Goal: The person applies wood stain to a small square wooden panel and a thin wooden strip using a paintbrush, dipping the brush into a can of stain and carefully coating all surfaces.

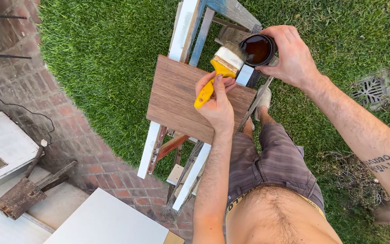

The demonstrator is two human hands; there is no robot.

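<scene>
I judged the tin (258,49), gripped by my right hand (290,54), might tip; left fingers (220,86) clenched the brush (217,72), bristles perhaps dripping onto the board (181,95).

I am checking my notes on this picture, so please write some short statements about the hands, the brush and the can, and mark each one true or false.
1. The left hand holds a paintbrush with a yellow handle. True.
2. The right hand grips a can of dark liquid. True.
3. The can is full of white paint. False: the liquid is dark brown.
4. The brush bristles lie flat on the grass. False: they are at the rim of the can.
5. A brown wooden board rests on a paint-stained ladder. True.
</scene>
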